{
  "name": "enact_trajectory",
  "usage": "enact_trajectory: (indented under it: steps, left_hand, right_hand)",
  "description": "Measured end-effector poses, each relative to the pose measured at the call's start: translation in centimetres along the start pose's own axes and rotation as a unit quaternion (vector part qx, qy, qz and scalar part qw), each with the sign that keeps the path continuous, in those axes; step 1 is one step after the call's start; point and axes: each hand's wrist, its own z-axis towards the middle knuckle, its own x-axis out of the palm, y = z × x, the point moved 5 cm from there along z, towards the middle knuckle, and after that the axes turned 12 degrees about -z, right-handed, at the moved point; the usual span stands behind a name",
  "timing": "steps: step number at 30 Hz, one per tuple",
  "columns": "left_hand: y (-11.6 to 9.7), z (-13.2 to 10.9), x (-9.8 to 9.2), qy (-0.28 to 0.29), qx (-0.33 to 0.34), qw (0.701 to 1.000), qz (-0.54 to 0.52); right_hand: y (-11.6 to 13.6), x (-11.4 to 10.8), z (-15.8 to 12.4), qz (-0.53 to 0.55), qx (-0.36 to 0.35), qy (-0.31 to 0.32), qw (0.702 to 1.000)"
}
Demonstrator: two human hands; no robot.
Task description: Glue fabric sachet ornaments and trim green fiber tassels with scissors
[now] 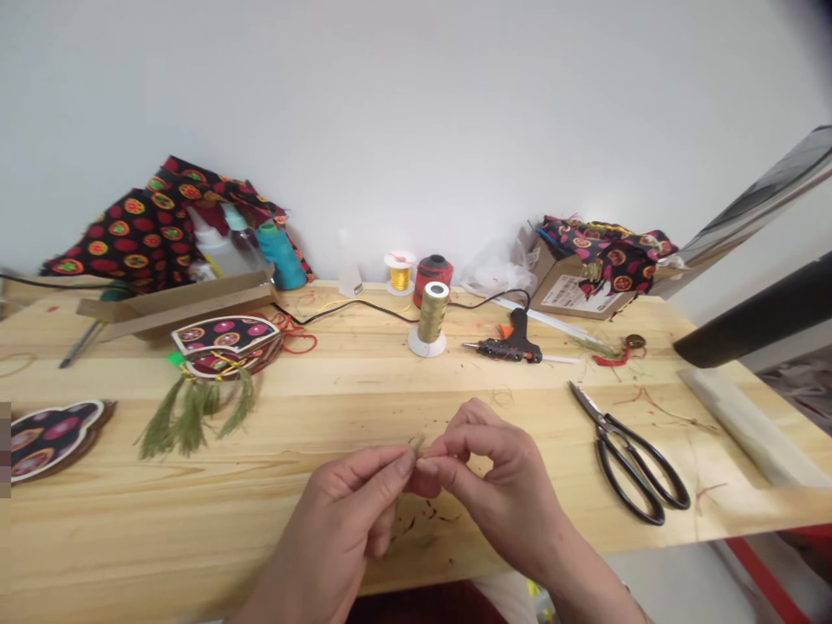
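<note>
Near the front edge of the table, my left hand [354, 498] and my right hand [497, 472] meet with fingertips pinched together. Between them a short tuft of olive-green thread [419, 441] sticks up; most of it is hidden by the fingers. Both hands appear to grip this thread. Straight ahead stands a spool of olive-green thread [432, 314] on a white base. To the right lie black-handled scissors [627, 459], blades pointing away. On the left, a patterned fabric piece [227, 334] with olive tassels [188, 412] rests on the wood.
Behind the spool are red thread [433, 276] and yellow thread [400, 277]. A black glue gun [513, 342] lies right of them, its cord trailing. Cardboard boxes with patterned cloth stand at back left [188, 303] and back right [572, 282]. Another fabric piece [55, 438] lies far left.
</note>
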Motion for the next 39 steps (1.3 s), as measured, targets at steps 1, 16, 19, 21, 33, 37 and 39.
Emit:
enact_trajectory:
  steps: [1,16,19,21,33,37,39]
  left_hand:
    - [0.0,0.0,0.0,0.0,0.001,1.0,0.003]
    - [0.4,-0.1,-0.1,0.008,-0.018,1.0,0.021]
    - [0.4,-0.1,-0.2,0.003,-0.016,1.0,0.023]
    - [0.4,-0.1,-0.2,0.011,-0.01,1.0,0.025]
    - [0.6,-0.4,0.1,0.039,-0.021,0.999,0.014]
    - [0.7,-0.3,0.3,0.035,-0.053,0.995,-0.072]
    - [0.7,-0.3,0.4,0.039,-0.056,0.994,-0.083]
  right_hand:
    - [-0.2,-0.1,0.1,-0.002,0.007,-0.01,1.0]
    - [-1.6,0.0,0.4,0.037,0.099,-0.017,0.994]
    - [-2.8,0.6,0.0,0.142,0.173,0.024,0.974]
    - [-3.4,1.3,-0.3,0.226,0.223,0.061,0.946]
    - [-2.4,2.0,-0.2,0.312,0.234,0.069,0.918]
    - [-2.0,1.4,0.2,0.284,0.205,0.064,0.935]
    - [-2.0,1.3,0.4,0.267,0.197,0.064,0.941]
